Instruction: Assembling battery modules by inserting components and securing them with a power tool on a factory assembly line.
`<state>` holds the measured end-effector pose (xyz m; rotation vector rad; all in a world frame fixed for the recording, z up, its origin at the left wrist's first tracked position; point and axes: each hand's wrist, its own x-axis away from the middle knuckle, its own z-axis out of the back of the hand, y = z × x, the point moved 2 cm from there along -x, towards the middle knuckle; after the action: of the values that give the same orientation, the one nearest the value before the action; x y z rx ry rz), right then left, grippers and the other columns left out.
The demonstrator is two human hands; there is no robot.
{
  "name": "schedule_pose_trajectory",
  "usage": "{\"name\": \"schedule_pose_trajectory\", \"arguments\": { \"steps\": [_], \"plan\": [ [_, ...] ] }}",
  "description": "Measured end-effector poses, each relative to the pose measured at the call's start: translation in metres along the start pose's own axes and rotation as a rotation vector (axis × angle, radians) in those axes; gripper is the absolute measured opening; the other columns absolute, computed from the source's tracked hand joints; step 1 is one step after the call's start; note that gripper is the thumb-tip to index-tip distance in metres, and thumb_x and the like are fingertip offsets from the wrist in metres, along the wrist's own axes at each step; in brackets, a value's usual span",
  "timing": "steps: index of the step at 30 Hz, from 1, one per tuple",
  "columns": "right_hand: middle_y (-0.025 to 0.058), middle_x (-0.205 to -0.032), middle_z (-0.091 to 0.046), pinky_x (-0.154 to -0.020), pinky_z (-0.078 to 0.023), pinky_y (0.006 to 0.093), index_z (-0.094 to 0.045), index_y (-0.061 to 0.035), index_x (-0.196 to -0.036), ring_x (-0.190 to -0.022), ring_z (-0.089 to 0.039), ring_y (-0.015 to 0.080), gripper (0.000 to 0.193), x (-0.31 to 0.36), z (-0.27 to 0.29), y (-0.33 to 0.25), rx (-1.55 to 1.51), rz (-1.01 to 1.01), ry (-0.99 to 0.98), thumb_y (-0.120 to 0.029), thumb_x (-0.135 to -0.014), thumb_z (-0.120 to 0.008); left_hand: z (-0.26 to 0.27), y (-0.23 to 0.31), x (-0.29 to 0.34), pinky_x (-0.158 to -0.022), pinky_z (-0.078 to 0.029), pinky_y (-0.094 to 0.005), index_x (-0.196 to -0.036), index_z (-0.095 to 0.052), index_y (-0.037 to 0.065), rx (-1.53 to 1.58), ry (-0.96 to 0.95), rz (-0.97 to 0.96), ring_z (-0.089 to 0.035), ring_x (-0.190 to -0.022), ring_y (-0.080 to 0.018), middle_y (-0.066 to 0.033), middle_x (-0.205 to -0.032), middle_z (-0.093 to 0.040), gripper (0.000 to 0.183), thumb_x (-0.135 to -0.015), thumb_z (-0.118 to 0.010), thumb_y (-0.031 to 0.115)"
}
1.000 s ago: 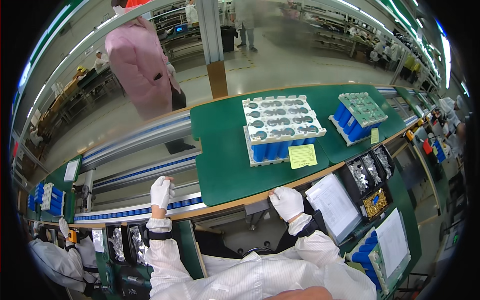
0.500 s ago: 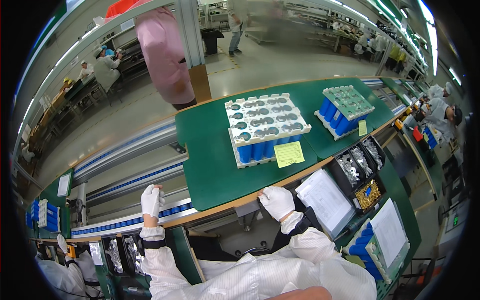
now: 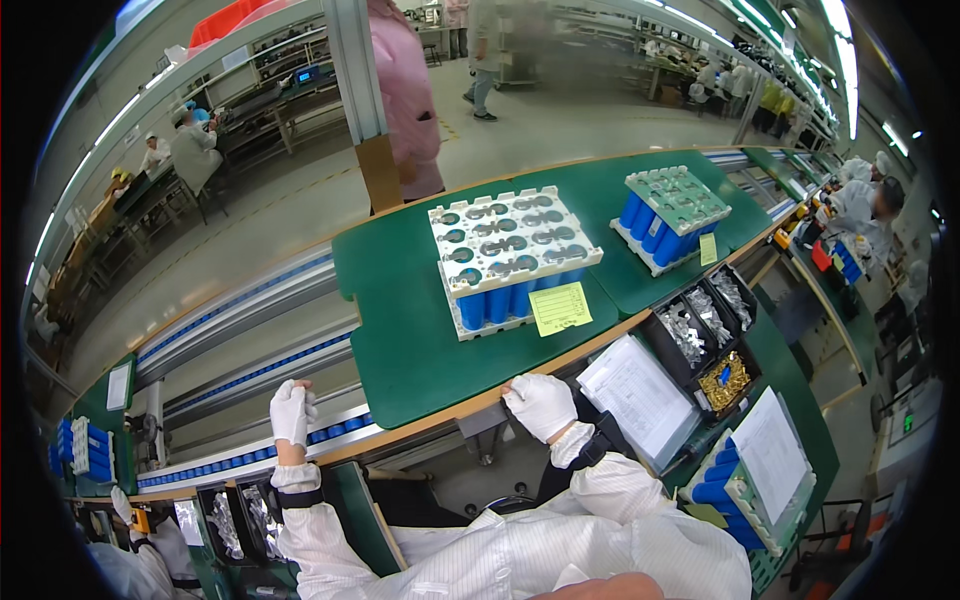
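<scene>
My left hand (image 3: 292,414), in a white glove with bare fingertips, is held half-curled above the blue roller conveyor (image 3: 340,429). Its fingers are closed and nothing shows in them. My right hand (image 3: 541,405), gloved too, lies closed against the wooden front edge of the green work board (image 3: 400,375); no object is visible in it. Beyond it on the board stands a battery pack (image 3: 508,243) of blue cylindrical cells under a white plastic holder with round openings. A yellow paper tag (image 3: 560,308) hangs from its front right corner. Neither hand touches the pack.
A second pack (image 3: 672,215) with a green top stands farther right. Black bins (image 3: 683,332) of silvery parts and one of brass-coloured parts (image 3: 727,380) sit beside papers (image 3: 638,390). Another pack (image 3: 735,490) is at lower right. A person in pink (image 3: 408,110) stands beyond a metal post.
The view has shifted slightly, moving the bench things leftward in the picture. The person in pink now appears to the right of the metal post. Both my hands keep nearly the same pose.
</scene>
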<state>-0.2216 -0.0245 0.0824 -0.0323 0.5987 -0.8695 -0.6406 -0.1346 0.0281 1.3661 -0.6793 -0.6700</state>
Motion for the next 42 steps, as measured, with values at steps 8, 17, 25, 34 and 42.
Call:
{"name": "schedule_pose_trajectory", "arguments": {
  "steps": [8,17,25,34,42],
  "plan": [
    [0.0081,-0.069,-0.064,-0.062,-0.051,0.039,-0.065,-0.0121,-0.078,-0.067,-0.064,0.0273,0.016,0.0,0.003,-0.001,0.009,-0.02,-0.03,-0.026,-0.083,-0.06,-0.001,0.001,0.0,-0.041,-0.038,-0.0204,-0.096,-0.063,0.005,0.007,-0.003,0.017,-0.048,-0.047,-0.0058,-0.0011,-0.067,-0.056,0.02,-0.097,-0.049,0.019],
    [0.0079,-0.069,-0.064,-0.062,-0.051,0.039,-0.064,-0.012,-0.079,-0.066,-0.064,0.027,0.014,-0.001,0.005,-0.004,0.014,-0.014,-0.028,-0.025,-0.083,-0.06,-0.003,0.003,0.002,-0.041,-0.038,-0.02,-0.096,-0.063,0.004,0.014,-0.003,-0.013,-0.048,-0.048,-0.0054,-0.0009,-0.067,-0.056,0.021,-0.097,-0.049,0.019],
    [0.0075,-0.067,-0.062,-0.061,-0.05,0.0392,-0.064,-0.0118,-0.077,-0.065,-0.063,0.0271,0.016,-0.002,0.002,-0.002,0.011,-0.007,-0.016,-0.026,-0.084,-0.06,0.001,0.004,0.003,-0.042,-0.04,-0.0207,-0.098,-0.063,0.004,-0.006,-0.012,-0.001,-0.051,-0.048,-0.0069,-0.0014,-0.069,-0.056,0.02,-0.096,-0.047,0.017],
    [0.0077,-0.067,-0.062,-0.061,-0.05,0.0395,-0.064,-0.0115,-0.076,-0.065,-0.063,0.0272,0.017,-0.002,0.003,-0.003,0.015,-0.003,-0.019,-0.026,-0.085,-0.06,-0.001,0.006,0.005,-0.042,-0.038,-0.0206,-0.097,-0.063,0.004,0.002,-0.003,-0.004,-0.049,-0.047,-0.0058,-0.001,-0.068,-0.056,0.021,-0.097,-0.047,0.017],
    [0.0075,-0.067,-0.062,-0.061,-0.05,0.0394,-0.064,-0.0117,-0.077,-0.065,-0.063,0.0271,0.015,-0.001,0.002,-0.002,-0.008,-0.003,-0.004,-0.025,-0.084,-0.06,-0.002,0.005,0.005,-0.042,-0.039,-0.0204,-0.097,-0.063,0.004,0.001,-0.003,0.004,-0.05,-0.048,-0.0062,-0.0012,-0.068,-0.056,0.021,-0.097,-0.048,0.018]
  ]
}}
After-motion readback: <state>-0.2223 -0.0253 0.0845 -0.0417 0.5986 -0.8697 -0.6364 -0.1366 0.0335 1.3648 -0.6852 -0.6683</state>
